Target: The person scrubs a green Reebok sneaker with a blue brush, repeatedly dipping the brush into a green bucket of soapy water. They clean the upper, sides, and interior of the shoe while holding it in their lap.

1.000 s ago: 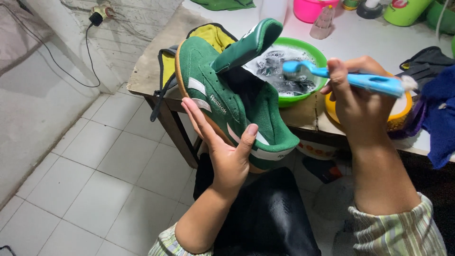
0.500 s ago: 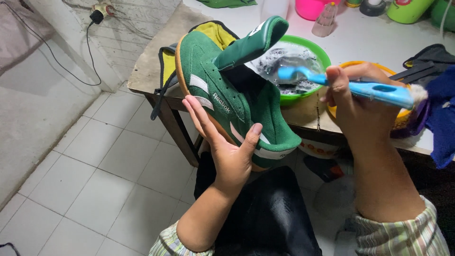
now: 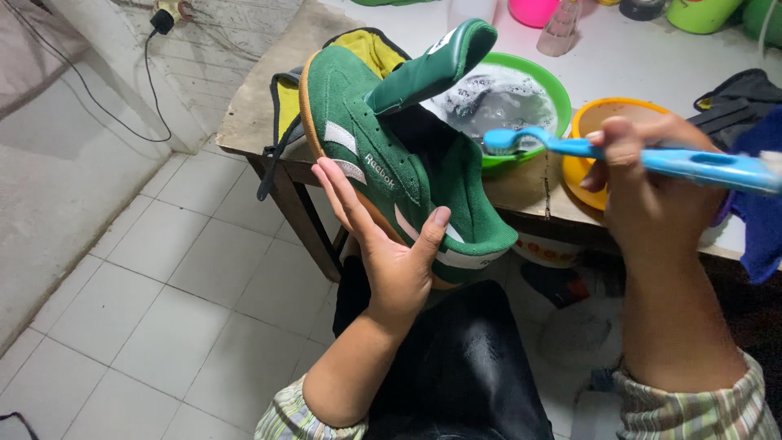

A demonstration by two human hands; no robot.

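My left hand [image 3: 389, 248] cups the sole of a green suede sneaker [image 3: 383, 138] with white stripes, holding it tilted up over my lap, its tongue pulled open. My right hand [image 3: 648, 183] grips a blue toothbrush [image 3: 652, 159] by its handle; the bristle head hovers just right of the shoe opening, in front of a green bowl [image 3: 538, 77] of soapy water. The brush head is close to the shoe but apart from it.
A worn table [image 3: 269, 98] carries a yellow bowl [image 3: 607, 114], pink and green containers at the back, a clear bottle [image 3: 562, 28] and dark cloths at the right. A yellow-black bag [image 3: 371, 49] lies behind the shoe. White tiled floor lies left, with a wall cable.
The toothbrush head has shifted right and slightly down, away from the bowl's middle toward the shoe's heel side. The shoe stays in my left hand, barely moved.
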